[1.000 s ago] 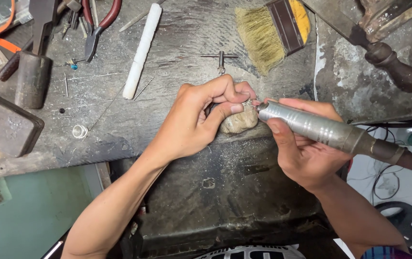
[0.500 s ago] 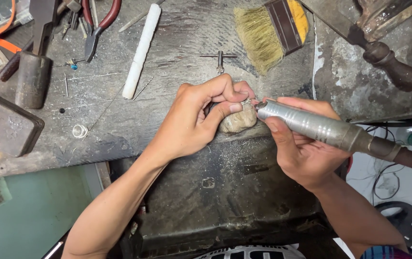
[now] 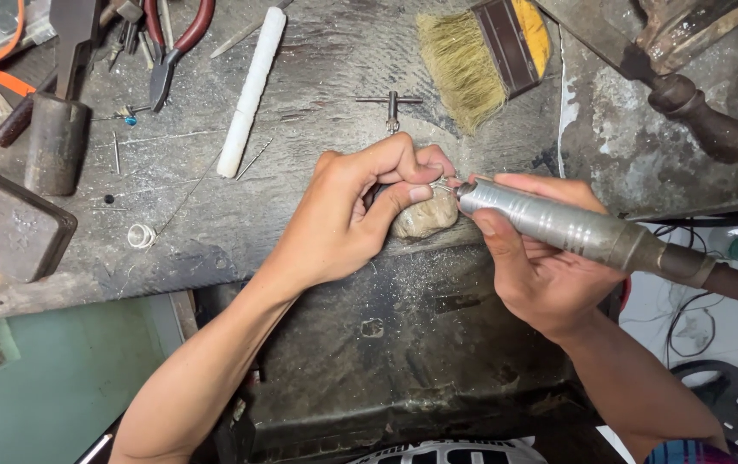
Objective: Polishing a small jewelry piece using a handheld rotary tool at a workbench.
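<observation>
Two hands meet at the counter's [image 3: 317,103] front edge: the left hand [image 3: 347,219] has its grip pinched shut on a small metal piece [image 3: 444,185] over a worn peg [image 3: 425,216], while the right hand [image 3: 541,266] wraps closed around a silver rotary handpiece [image 3: 558,225], tip touching the piece.

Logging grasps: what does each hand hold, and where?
Right hand grips the metal rotary handpiece around its barrel. Left hand pinches a small workpiece at its fingertips; too small to identify.

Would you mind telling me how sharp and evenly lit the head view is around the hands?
Head view: even, soft light with no harsh shadows; left hand and right hand are sharp; a mild sheen runs along the metal rotary handpiece; the tiny workpiece at its tip is too small to make out; the worn bench stays in focus.
</observation>
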